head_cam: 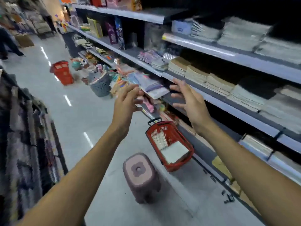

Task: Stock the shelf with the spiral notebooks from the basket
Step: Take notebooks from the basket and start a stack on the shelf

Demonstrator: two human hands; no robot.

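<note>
Both bare arms reach up from the bottom of the view toward the long shelf (pixel 203 95) that runs along the right side of the aisle. The left hand (pixel 126 101) is raised just in front of the shelf's front lip, its fingers loosely bent and its fingertips at the near edge of a pale purple-and-white notebook stack (pixel 153 88) lying on the shelf; the blur hides whether it actually pinches that stack, so its grip cannot be told. The right hand (pixel 187 98) hovers just to the right of the same stack, fingers spread wide and relaxed, holding nothing, with the fingertips at the shelf lip. Further right along the shelf sit rows of stacked tan and grey notebooks (pixel 211 80). Below the shelf, on the pale floor, stands the red basket (pixel 184 142), close against the base of the shelving; white spiral notebooks (pixel 175 151) lie inside it, some standing on edge and one flat. Just out from the shelving beside the basket stands a mauve plastic stool (pixel 140 175). Further down the aisle, near the shelf's far end, are a second red basket (pixel 62 72) and a grey perforated bin (pixel 101 86) full of colourful goods. Across the aisle from the shelf, at the left edge, hangs a rack of dark patterned textiles (pixel 27 136).
</note>
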